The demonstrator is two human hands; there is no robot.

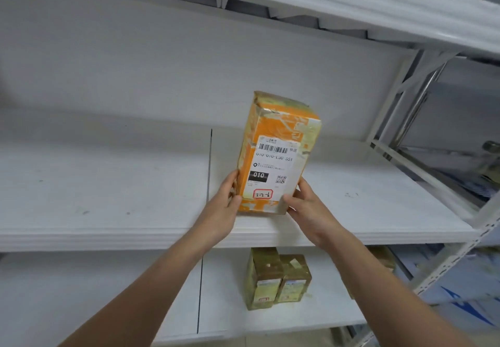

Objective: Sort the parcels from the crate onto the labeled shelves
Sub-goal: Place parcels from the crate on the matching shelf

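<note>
A white metal shelving unit [422, 119] fills the view, seen from a person's head height; both bare arms reach forward into it. The middle shelf [108, 184] lies directly under the hands; a thin dark seam [209, 162] crosses it just left of the left hand. A lower shelf [108, 292] sits beneath the forearms; an upper shelf [324, 0] runs well above the hands.

An orange parcel [276, 152] stands on end between the hands, leaning slightly to the right, its base on the middle shelf close to the front edge. The left hand [221, 211] grips its lower left edge, thumb against the side; the right hand [311, 208] grips the lower right corner, thumb across the front.

On the lower shelf, below and between the wrists, two brown taped parcels [278, 279] stand upright, touching side by side; another parcel [384, 260] shows partly behind the right forearm.

A white shipping label [273, 168] on the orange parcel shows a barcode and "010"; a small red-bordered sticker [262, 194] with handwriting sits between the thumbs.
</note>
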